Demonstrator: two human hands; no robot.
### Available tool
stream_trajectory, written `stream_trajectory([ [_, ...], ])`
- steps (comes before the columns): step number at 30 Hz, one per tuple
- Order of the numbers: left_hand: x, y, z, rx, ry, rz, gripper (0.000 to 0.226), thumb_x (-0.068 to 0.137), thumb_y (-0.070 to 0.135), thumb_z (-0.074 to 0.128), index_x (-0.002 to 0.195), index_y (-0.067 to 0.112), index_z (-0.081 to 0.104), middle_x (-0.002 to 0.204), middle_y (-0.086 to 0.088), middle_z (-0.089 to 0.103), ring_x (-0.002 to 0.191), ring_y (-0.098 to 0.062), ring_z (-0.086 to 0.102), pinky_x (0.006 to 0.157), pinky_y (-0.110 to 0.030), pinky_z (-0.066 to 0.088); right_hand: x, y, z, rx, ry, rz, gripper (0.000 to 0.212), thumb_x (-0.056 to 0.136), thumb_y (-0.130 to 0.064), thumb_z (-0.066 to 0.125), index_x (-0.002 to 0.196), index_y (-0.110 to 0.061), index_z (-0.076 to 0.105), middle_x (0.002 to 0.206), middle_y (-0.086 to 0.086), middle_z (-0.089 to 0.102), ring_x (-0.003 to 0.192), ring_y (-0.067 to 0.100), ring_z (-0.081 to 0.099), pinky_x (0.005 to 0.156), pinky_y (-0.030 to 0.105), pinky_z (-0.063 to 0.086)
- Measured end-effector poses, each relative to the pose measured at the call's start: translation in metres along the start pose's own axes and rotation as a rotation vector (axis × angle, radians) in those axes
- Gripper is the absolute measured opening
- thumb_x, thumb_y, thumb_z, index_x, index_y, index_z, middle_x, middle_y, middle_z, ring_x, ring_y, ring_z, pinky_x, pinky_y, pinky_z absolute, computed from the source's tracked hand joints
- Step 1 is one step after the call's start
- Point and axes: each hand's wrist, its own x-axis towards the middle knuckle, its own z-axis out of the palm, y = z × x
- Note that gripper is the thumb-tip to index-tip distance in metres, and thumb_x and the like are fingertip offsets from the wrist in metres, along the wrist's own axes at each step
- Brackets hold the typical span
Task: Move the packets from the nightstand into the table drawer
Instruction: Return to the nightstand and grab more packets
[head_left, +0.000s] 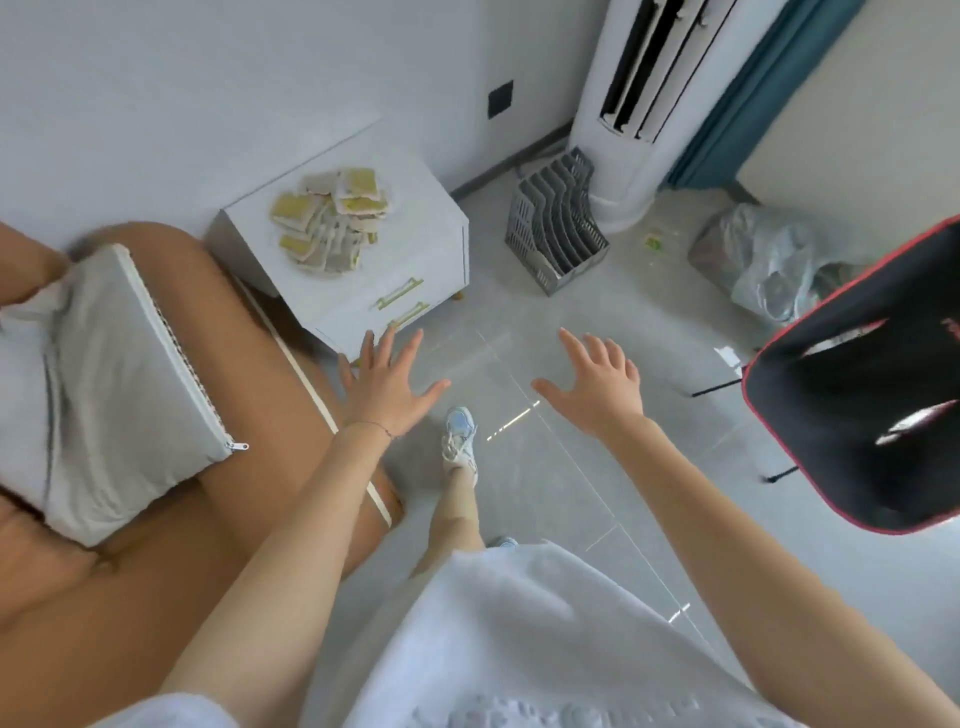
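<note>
Tan leather fills the far left: a bed frame (156, 545) with a grey zipped cushion (114, 374) on it, butting up against the left side of the nightstand (421, 218). On the nightstand's top sits the whole heap of packets (332, 223), yellow and white, piled loosely toward its back-left half. By the look of it, none has been lifted.

Now the hands. The left hand (387, 387) hovers just in front of the nightstand, below its drawer handles (400, 293), fingers spread wide and holding nothing. The right hand (597, 387) is out over the floor, in front and to the right of the nightstand, also splayed and empty.

So this looks like the approach, the first pickup not yet made. The next move calls for reaching up and over the nightstand's front edge, then gathering packets from the near side of the heap. They overlap and look slippery, so a two-hand scoop may serve better than a pinch.

Right of the nightstand stand a grey file rack (558, 223) and a white tower air unit (639, 104). Farther right come a crumpled plastic bag (763, 260) and a black chair with red trim (857, 389). The table and its drawer are not in view, so a turn away from the nightstand will be needed once the packets are in hand.
</note>
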Motion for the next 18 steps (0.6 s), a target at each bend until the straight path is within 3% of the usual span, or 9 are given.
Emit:
stream_trajectory([
  [9,0.121,-0.056,-0.061,-0.121,-0.012,-0.141,0.077,0.085,0.068,0.04,0.15,0.037,0.01,0.16,0.003,0.0,0.147,-0.023,-0.009,0.114,-0.056,-0.007,0.143,-0.1,-0.062,-0.087,0.009,-0.135,0.078,0.089,-0.064,0.043,0.152,-0.033,0.009,0.16,0.005,0.012,0.148,0.028,0.005,0.119,0.044,0.011],
  [18,0.202,-0.094,-0.099,-0.171,-0.008,-0.322,0.072,0.088,0.066,0.036,0.149,0.037,0.01,0.16,0.004,-0.001,0.147,-0.021,-0.01,0.116,-0.054,-0.007,0.257,-0.176,-0.106,-0.16,-0.042,-0.291,0.077,0.09,-0.062,0.045,0.152,-0.033,0.009,0.159,0.003,0.014,0.147,0.026,0.006,0.117,0.043,0.012],
])
